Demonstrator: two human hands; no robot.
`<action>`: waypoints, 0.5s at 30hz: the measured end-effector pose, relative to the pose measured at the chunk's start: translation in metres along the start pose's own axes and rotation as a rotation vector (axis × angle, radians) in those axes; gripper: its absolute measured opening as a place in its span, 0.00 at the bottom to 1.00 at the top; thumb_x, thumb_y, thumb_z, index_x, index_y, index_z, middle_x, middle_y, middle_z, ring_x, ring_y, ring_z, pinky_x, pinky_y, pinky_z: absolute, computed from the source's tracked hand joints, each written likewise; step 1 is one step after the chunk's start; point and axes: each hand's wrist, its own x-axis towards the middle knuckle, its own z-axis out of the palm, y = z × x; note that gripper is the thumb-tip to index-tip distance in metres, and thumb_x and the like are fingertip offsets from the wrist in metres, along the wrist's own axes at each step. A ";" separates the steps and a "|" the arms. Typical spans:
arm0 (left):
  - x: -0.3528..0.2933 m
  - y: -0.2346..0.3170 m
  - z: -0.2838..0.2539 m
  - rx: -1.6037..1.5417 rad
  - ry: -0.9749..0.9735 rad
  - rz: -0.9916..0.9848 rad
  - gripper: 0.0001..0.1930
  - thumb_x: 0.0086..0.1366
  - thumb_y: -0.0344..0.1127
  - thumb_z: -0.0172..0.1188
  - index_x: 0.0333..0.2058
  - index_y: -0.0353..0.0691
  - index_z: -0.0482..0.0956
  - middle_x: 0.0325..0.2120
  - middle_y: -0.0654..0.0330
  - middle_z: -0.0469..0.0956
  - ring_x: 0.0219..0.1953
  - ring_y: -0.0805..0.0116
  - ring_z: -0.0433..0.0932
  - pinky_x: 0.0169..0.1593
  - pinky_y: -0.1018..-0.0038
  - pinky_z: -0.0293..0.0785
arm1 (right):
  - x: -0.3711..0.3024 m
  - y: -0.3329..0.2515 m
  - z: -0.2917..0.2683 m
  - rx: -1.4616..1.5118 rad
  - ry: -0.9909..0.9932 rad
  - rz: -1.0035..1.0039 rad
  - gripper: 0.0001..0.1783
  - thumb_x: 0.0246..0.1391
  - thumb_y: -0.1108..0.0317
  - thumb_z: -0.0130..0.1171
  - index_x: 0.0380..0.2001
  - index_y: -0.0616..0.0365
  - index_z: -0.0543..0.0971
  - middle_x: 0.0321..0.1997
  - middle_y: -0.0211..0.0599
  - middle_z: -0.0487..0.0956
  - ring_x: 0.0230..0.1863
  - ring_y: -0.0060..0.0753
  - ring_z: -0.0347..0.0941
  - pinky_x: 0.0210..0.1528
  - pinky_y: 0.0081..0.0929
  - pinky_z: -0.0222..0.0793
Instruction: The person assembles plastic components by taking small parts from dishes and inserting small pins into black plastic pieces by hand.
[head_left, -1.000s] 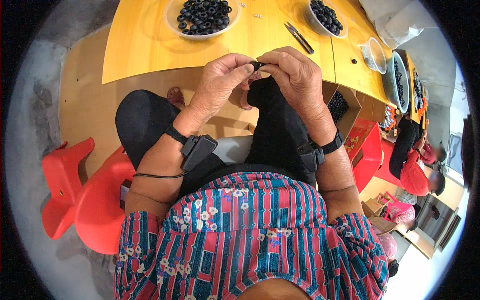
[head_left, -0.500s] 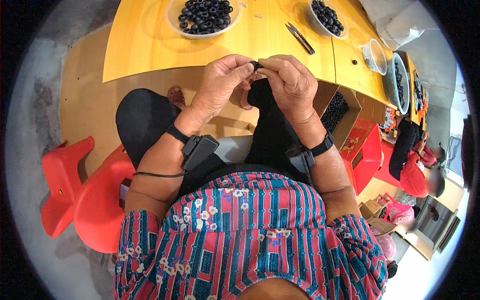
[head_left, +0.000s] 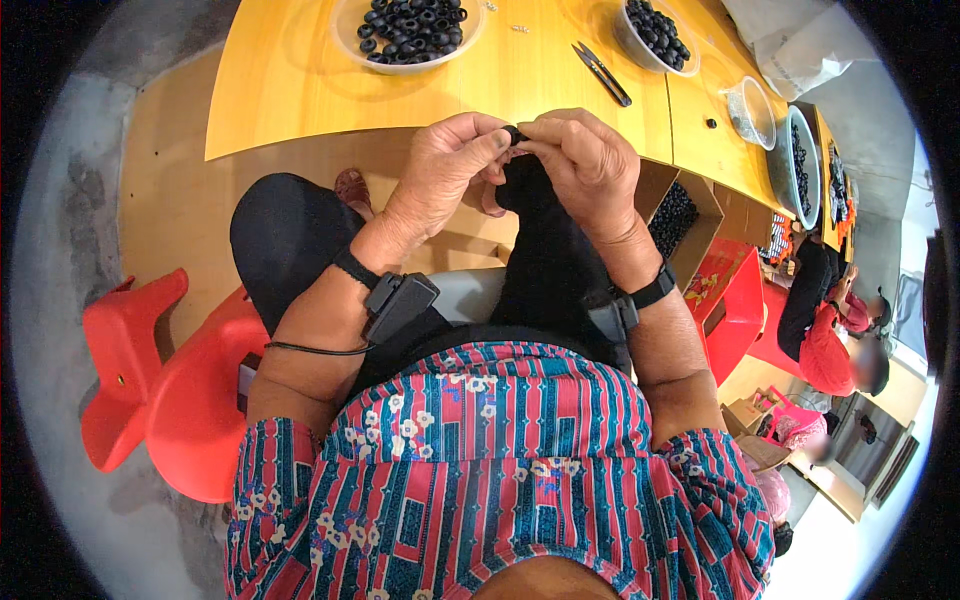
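My left hand [head_left: 447,167] and my right hand [head_left: 588,165] meet just off the near edge of the yellow table [head_left: 520,85]. Pinched between both sets of fingertips is a small black ring [head_left: 515,135], partly covered by the fingers. Beyond it stands a clear bowl [head_left: 345,47] heaped with similar black rings. Thread snips [head_left: 602,74] lie to the right on the tabletop. A second clear bowl [head_left: 630,46] of black rings stands past them.
Further right are a lone black ring [head_left: 711,123], a clear tub [head_left: 750,113] and a pale blue basin [head_left: 784,168] of black pieces. Below the table sits a cardboard box [head_left: 706,232] of black pieces. Red chairs [head_left: 205,400] stand at left; other people [head_left: 835,345] sit at far right.
My right hand and wrist have shifted slightly to the right, and a little more of the ring shows between the fingertips. Both hands still grip it.
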 end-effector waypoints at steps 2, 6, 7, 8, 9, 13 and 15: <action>0.000 0.002 -0.003 0.018 -0.033 -0.060 0.10 0.62 0.36 0.58 0.37 0.36 0.75 0.25 0.67 0.74 0.26 0.80 0.71 0.33 0.82 0.71 | 0.001 0.006 -0.003 0.086 -0.040 0.034 0.09 0.39 0.74 0.64 0.28 0.54 0.78 0.25 0.33 0.77 0.28 0.34 0.75 0.30 0.24 0.72; 0.000 0.002 -0.003 0.028 -0.035 -0.082 0.10 0.61 0.37 0.58 0.36 0.36 0.75 0.23 0.67 0.73 0.25 0.80 0.70 0.32 0.82 0.71 | 0.004 0.012 -0.005 0.308 -0.145 0.172 0.06 0.41 0.75 0.64 0.27 0.58 0.79 0.25 0.33 0.77 0.27 0.29 0.75 0.31 0.21 0.71; 0.001 0.002 -0.004 0.020 -0.048 -0.077 0.10 0.61 0.37 0.58 0.35 0.36 0.75 0.23 0.67 0.72 0.25 0.80 0.70 0.32 0.82 0.70 | 0.003 0.015 -0.004 0.307 -0.145 0.173 0.06 0.41 0.75 0.64 0.27 0.58 0.79 0.25 0.33 0.77 0.27 0.29 0.75 0.31 0.21 0.71; 0.001 0.002 -0.004 0.013 -0.060 -0.070 0.10 0.61 0.37 0.58 0.35 0.36 0.75 0.23 0.67 0.72 0.25 0.81 0.70 0.32 0.82 0.70 | 0.001 0.018 -0.001 0.454 -0.141 0.233 0.06 0.41 0.76 0.64 0.27 0.60 0.80 0.25 0.33 0.77 0.28 0.26 0.74 0.32 0.20 0.70; 0.001 0.003 -0.004 0.014 -0.060 -0.071 0.10 0.61 0.37 0.58 0.35 0.36 0.75 0.23 0.67 0.72 0.25 0.81 0.70 0.32 0.82 0.70 | -0.001 0.020 0.001 0.601 -0.136 0.292 0.06 0.42 0.77 0.63 0.27 0.61 0.80 0.26 0.33 0.77 0.29 0.24 0.74 0.33 0.19 0.70; 0.001 0.005 -0.002 0.008 -0.085 -0.044 0.10 0.62 0.38 0.58 0.35 0.36 0.75 0.23 0.67 0.72 0.24 0.80 0.70 0.32 0.83 0.69 | -0.005 0.023 0.006 0.700 -0.138 0.373 0.04 0.43 0.79 0.61 0.26 0.65 0.80 0.28 0.34 0.77 0.31 0.25 0.73 0.36 0.19 0.71; 0.001 0.006 -0.002 0.004 -0.091 -0.038 0.10 0.62 0.38 0.58 0.35 0.36 0.75 0.23 0.67 0.71 0.24 0.80 0.70 0.32 0.83 0.69 | -0.007 0.023 0.008 0.763 -0.123 0.425 0.05 0.44 0.80 0.60 0.28 0.65 0.80 0.29 0.35 0.77 0.32 0.26 0.73 0.38 0.20 0.70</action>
